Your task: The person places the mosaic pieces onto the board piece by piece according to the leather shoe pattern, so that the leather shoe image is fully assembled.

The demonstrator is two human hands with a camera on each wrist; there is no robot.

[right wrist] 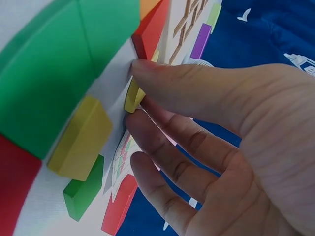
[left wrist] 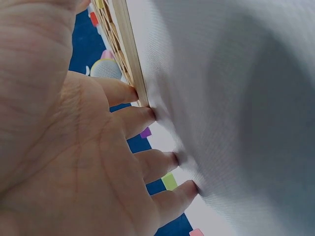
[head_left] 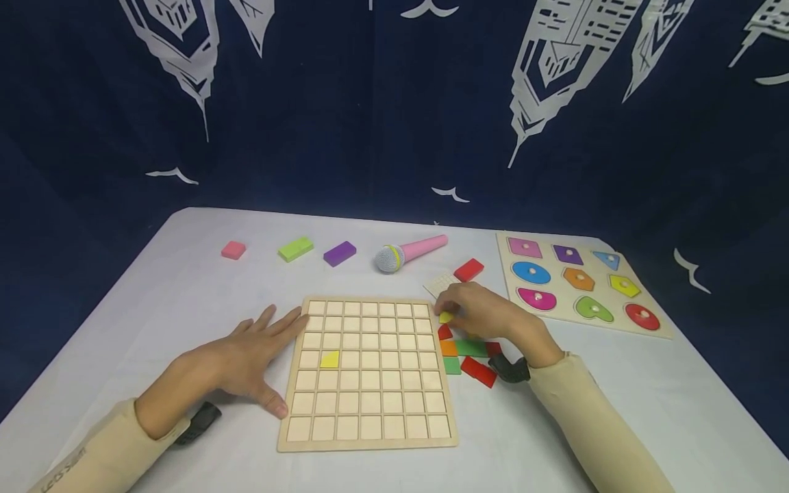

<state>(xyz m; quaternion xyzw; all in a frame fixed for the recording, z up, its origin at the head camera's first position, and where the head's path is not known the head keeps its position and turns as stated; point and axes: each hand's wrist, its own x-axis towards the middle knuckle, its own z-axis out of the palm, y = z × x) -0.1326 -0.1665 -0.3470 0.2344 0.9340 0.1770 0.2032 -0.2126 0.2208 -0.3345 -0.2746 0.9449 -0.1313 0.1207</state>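
Observation:
My left hand [head_left: 240, 363] lies beside a wooden grid board [head_left: 370, 446], fingers spread, with thumb and fingertips touching its left edge. One yellow piece [head_left: 329, 359] with a slanted side sits in a cell toward the board's left. Past the board's right edge, my right hand [head_left: 477, 311] pinches a small yellow piece [right wrist: 134, 96] between thumb and fingers, low over the table; its full shape is hidden. Around that hand lie a red piece [head_left: 445, 332], an orange piece [head_left: 448, 348], green pieces [head_left: 471, 348] and, in the right wrist view, another yellow block [right wrist: 81, 140].
A printed card [head_left: 439, 283] and a red block [head_left: 468, 269] lie beyond the right hand. Farther back are a pink toy microphone [head_left: 422, 248] and purple [head_left: 340, 253], lime [head_left: 296, 248] and pink [head_left: 233, 250] blocks. A shape puzzle board [head_left: 557, 294] lies at right.

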